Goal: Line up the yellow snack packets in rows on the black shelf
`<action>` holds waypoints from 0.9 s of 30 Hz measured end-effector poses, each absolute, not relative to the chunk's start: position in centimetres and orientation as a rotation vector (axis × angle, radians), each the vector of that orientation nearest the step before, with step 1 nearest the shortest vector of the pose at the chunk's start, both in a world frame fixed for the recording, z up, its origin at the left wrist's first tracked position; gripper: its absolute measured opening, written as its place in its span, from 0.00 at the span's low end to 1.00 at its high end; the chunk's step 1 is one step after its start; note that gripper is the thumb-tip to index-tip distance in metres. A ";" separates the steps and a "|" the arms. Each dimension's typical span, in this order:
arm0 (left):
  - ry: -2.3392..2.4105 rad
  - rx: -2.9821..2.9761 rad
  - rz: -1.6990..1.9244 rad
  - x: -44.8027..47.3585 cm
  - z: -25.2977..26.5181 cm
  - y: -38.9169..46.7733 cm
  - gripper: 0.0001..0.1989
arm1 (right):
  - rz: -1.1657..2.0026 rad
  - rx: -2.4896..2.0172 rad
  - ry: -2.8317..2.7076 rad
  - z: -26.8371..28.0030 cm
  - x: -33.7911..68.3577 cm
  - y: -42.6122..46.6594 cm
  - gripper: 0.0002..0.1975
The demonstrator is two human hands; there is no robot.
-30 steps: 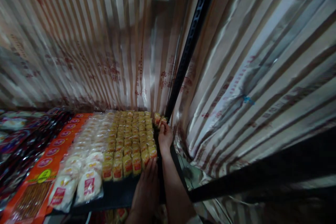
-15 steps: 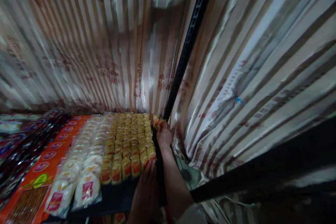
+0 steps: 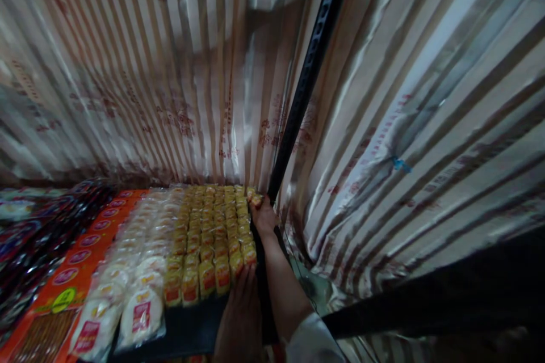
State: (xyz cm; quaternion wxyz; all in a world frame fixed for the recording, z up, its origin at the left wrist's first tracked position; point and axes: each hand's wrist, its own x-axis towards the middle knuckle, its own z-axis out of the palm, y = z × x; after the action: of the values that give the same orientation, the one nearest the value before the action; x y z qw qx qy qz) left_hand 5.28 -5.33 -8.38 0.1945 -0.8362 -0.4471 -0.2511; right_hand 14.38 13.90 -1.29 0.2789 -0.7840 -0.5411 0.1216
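Rows of small yellow wrapped snack packets (image 3: 206,238) stand packed together on a dark shelf (image 3: 193,323). My left hand (image 3: 242,309) lies against the front end of the rightmost rows, its fingers stretched out and touching the packets there. Farther back, my right hand (image 3: 264,216) reaches to the rear right corner. Its fingers close on a yellow snack packet (image 3: 254,197) beside the last row; the fingertips are partly hidden, so I cannot tell whether it holds more than one.
To the left lie clear bags of round white cakes (image 3: 140,312), an orange pack of brown sticks (image 3: 63,295) and dark shiny packets (image 3: 55,244). A black slotted post (image 3: 304,85) rises at the back right corner. Striped printed sheeting (image 3: 191,68) hangs behind.
My right hand and its packet have shifted slightly, the packet now sitting closer to the back of the last row. My left hand stays at the front of the rows. The view has tilted a little.
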 end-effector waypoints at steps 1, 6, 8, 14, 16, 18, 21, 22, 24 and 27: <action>-1.268 -2.359 -0.711 5.4 -8.7 -5.3 0.26 | 0.352 -2.083 -1.454 -1.4 14.3 14.1 0.28; -1.323 -2.371 -0.721 5.5 -9.6 -5.3 0.28 | 0.405 -1.987 -1.461 -2.1 14.5 14.9 0.25; -1.338 -2.369 -0.721 5.5 -9.6 -5.3 0.29 | 0.377 -1.956 -1.496 -2.4 14.7 15.0 0.24; -1.313 -2.387 -0.703 5.5 -9.8 -5.3 0.28 | 0.265 -1.827 -1.563 -3.0 14.8 15.1 0.24; -1.298 -2.391 -0.696 5.6 -9.7 -5.2 0.28 | 0.286 -1.834 -1.522 -3.1 14.7 15.1 0.25; -1.296 -2.388 -0.689 5.7 -9.7 -5.2 0.28 | 0.305 -1.841 -1.483 -3.3 14.7 15.2 0.24; -1.312 -2.376 -0.680 5.7 -9.5 -5.2 0.27 | 0.303 -1.803 -1.509 -3.4 14.6 15.2 0.22; -1.318 -2.372 -0.677 5.7 -9.5 -5.2 0.27 | 0.298 -1.796 -1.532 -3.4 14.6 15.2 0.21; -1.328 -2.366 -0.671 5.6 -9.5 -5.2 0.28 | 0.288 -1.818 -1.576 -3.3 14.6 15.2 0.18; -1.335 -2.357 -0.670 5.6 -9.6 -5.2 0.28 | 0.286 -1.860 -1.628 -3.0 14.6 15.2 0.14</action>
State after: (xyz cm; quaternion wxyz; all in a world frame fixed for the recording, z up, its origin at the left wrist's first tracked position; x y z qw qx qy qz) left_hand 5.58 -5.19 -9.65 0.1749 -0.8317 -0.4710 -0.2363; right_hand 14.60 15.19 -3.00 0.3211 -0.7079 -0.6196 0.1087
